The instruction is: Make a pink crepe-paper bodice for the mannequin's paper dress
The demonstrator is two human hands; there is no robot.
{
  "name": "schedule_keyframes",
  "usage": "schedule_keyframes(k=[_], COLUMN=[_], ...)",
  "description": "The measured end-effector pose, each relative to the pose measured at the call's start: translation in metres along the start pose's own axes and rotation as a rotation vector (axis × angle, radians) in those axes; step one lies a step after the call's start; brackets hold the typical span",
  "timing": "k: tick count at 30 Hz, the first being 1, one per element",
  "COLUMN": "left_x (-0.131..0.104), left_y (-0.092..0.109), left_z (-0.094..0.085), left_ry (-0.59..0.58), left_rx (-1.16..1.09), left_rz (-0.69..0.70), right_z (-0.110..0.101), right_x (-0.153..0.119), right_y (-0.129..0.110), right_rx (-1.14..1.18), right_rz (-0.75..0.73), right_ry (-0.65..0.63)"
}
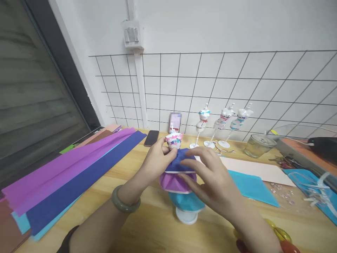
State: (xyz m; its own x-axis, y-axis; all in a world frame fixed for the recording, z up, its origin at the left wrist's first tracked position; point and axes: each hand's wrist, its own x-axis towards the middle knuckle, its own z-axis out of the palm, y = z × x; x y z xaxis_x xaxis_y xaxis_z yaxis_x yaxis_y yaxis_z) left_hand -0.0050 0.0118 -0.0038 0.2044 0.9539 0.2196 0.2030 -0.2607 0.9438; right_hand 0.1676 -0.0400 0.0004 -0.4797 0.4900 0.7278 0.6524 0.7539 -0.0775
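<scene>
A miniature dress form (pixel 174 140) with a white bodice splashed pink and blue stands upright on a round white base (pixel 186 216). It wears a tiered skirt: dark blue (pixel 181 163) on top, purple (pixel 173 181) in the middle, light blue (pixel 185 201) at the bottom, with pale edging on the upper tiers. My left hand (pixel 157 160) grips the form at the waist, thumb and fingers closed around it. At the skirt's right side, my right hand (pixel 210 172) has its fingers spread over the upper tiers; whether the fingertips touch the fabric I cannot tell.
Crepe paper strips, purple (pixel 71 161) and dark blue (pixel 86 179), lie at left. A phone (pixel 152 138) lies behind. Three small dress forms (pixel 204 123) stand by the wall grid. On the right are a glass jar (pixel 259 146), light blue paper (pixel 252 186) and clear gems (pixel 283 192).
</scene>
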Motion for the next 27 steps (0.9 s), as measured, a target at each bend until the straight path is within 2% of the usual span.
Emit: schedule_keyframes(k=[5,10,16,23,27], left_x=[0.001,0.003,0.005,0.006,0.006], left_y=[-0.005,-0.011,-0.014,-0.011,-0.009], left_z=[-0.001,-0.001,-0.004,-0.006,-0.009], left_ry=[0.044,0.068,0.066,0.081,0.051], left_rx=[0.079,0.105,0.032,0.028,0.013], left_rz=[-0.024,-0.023,-0.05,-0.053,0.013], right_z=[0.009,0.016,0.019,0.024,0.017], right_x=[0.002,-0.001,-0.004,-0.004,-0.004], right_y=[-0.005,-0.005,-0.006,-0.007,0.0], right_rx=[-0.147,-0.166,-0.116,-0.049,0.117], right_rz=[-0.171,-0.222,-0.297,-0.287,-0.149], right_ry=[-0.046,-0.02,0.011,-0.029,0.084])
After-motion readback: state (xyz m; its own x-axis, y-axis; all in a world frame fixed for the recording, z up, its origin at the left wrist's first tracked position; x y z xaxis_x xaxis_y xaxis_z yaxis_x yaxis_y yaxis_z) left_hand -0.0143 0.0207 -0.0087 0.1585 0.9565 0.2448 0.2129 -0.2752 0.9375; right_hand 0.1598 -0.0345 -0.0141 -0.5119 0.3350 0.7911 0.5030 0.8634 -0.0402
